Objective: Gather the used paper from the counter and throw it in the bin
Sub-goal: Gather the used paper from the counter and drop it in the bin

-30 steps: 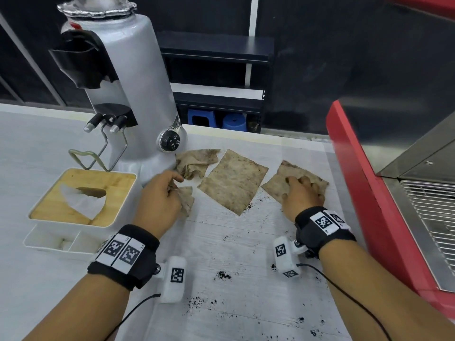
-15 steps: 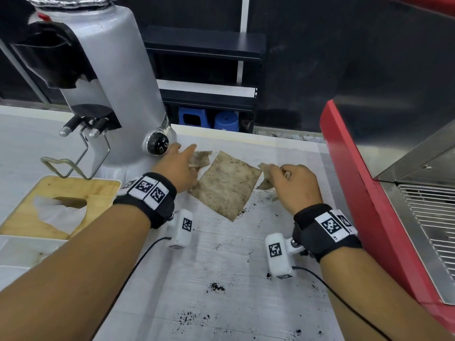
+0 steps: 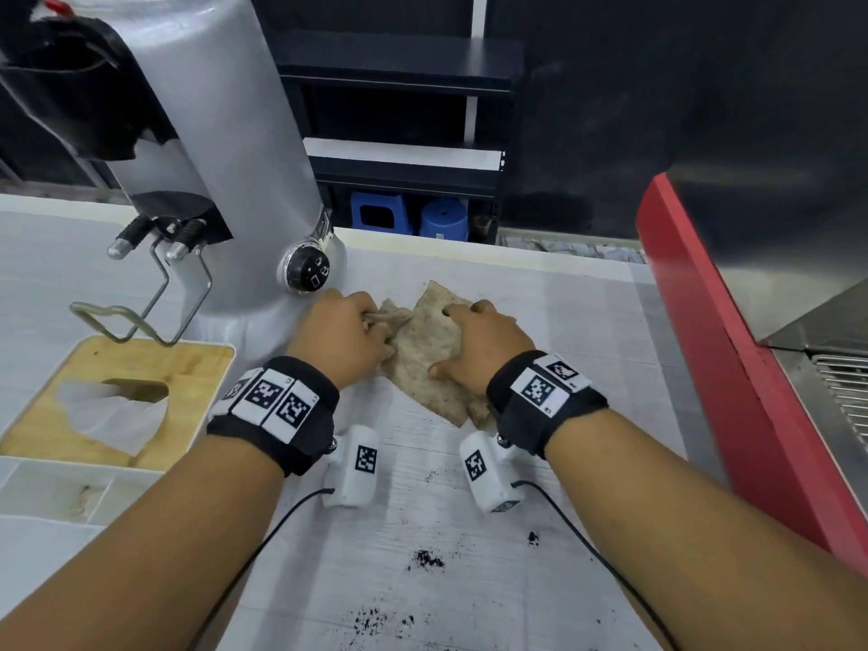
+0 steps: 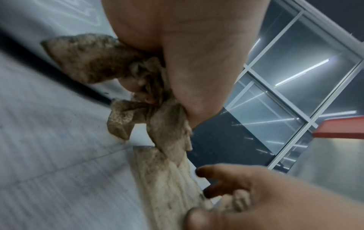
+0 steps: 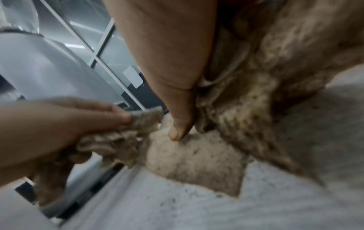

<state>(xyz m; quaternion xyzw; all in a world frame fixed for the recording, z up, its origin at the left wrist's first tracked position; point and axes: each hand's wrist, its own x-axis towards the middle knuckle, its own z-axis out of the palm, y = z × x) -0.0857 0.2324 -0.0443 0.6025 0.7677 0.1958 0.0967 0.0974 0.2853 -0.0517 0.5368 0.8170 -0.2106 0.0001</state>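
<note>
Both hands grip paper: left hand [image 3: 343,333] clutches crumpled stained sheets [image 4: 138,87]; right hand [image 3: 479,343] pinches the flat sheet [image 3: 422,364]; better bunch everything into one tight wad, trapping grounds.

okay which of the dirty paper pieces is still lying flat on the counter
The large stained sheet between the hands, lying on the counter under the right hand. The smaller pieces are crumpled in the left hand.
</note>
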